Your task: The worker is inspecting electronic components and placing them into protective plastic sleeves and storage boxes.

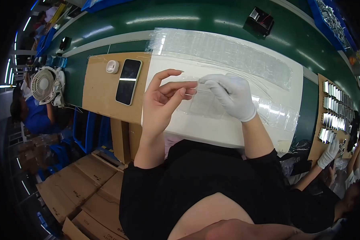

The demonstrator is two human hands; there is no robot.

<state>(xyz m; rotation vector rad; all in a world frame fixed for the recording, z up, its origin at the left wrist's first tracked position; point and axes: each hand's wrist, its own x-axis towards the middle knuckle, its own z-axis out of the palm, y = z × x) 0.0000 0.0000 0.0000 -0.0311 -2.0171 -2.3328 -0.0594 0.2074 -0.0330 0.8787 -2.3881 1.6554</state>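
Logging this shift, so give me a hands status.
Right hand gloved, pinching clear plastic; left hand bare, fingers curled beside it, grip unclear. Phone left, apart from hands.

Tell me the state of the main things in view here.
Left hand, bare, fingers bent
Right hand, gloved, fingers pinched together
Clear plastic pouch, flat; whether held is unclear
Far plastic strip, spread out
Smartphone, face up, screen dark
Earbud case, open or shut, unclear
Desk fan, upright, spinning or not unclear

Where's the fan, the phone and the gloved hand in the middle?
Fan [42, 85]: head view, on its grille.
Phone [129, 85]: head view, on its screen.
Right hand [233, 95]: head view, on the glove's back.
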